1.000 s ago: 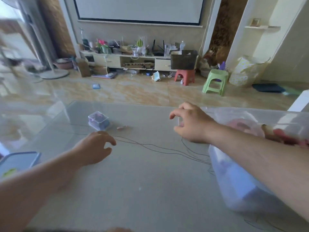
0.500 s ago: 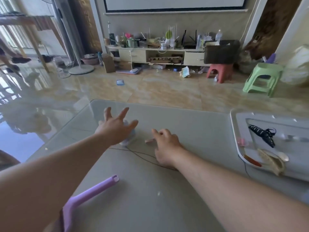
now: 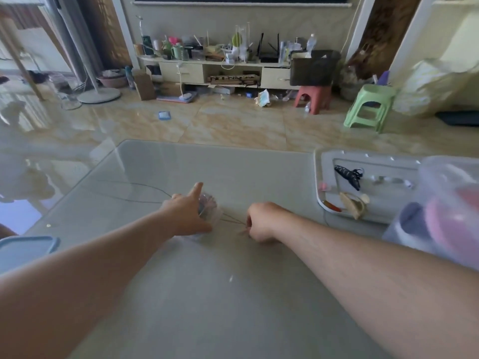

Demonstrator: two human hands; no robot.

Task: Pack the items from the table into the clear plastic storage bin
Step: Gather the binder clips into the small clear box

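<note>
A small clear box [image 3: 211,209] with purple contents sits at the middle of the glass table [image 3: 233,294]. My left hand [image 3: 188,215] grips it from the left, index finger pointing up. Just to its right, my right hand [image 3: 261,222] is curled into a fist on the tabletop and pinches a small pinkish piece [image 3: 242,232], whose tip shows at the knuckles. The clear plastic storage bin [image 3: 451,182] stands at the right edge, with pink and purple things inside.
A white lid [image 3: 375,165] lies left of the bin, with a black hair clip [image 3: 348,175], a beige clip [image 3: 353,205] and a red stick [image 3: 332,206] on it. A blue-rimmed container [image 3: 24,251] sits at the table's left edge. Thin wire [image 3: 129,199] trails across the glass.
My left hand has closed round the small clear box, over which it was spread before. My right hand went from flat on the table to a fist over the pinkish piece.
</note>
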